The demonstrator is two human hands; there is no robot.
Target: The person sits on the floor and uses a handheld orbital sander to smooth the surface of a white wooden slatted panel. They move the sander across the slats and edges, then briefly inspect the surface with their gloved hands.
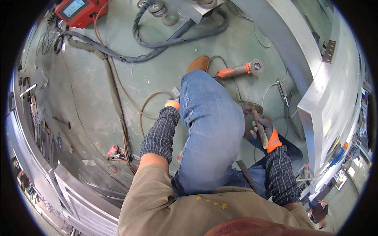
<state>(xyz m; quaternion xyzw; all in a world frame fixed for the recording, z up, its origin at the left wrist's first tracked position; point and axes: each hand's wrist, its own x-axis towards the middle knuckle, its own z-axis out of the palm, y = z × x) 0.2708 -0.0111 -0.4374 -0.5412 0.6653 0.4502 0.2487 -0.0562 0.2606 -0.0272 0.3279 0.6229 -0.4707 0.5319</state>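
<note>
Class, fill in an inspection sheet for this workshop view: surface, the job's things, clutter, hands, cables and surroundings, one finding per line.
Surface: green floor, scuffed, with small debris.
Job's things: hammer, wooden handle gripped by the right hand; orange angle grinder lying on the floor beyond the knee.
Clutter: grinding discs near the top edge; small metal pieces at left.
Hands: both gloved with orange cuffs; left hand low beside the knee, mostly hidden, grip cannot be told.
Cables: sheathed hose bundle and thin leads looping across the floor.
Surroundings: red welding machine top left; curved metal panels on both sides.
</note>
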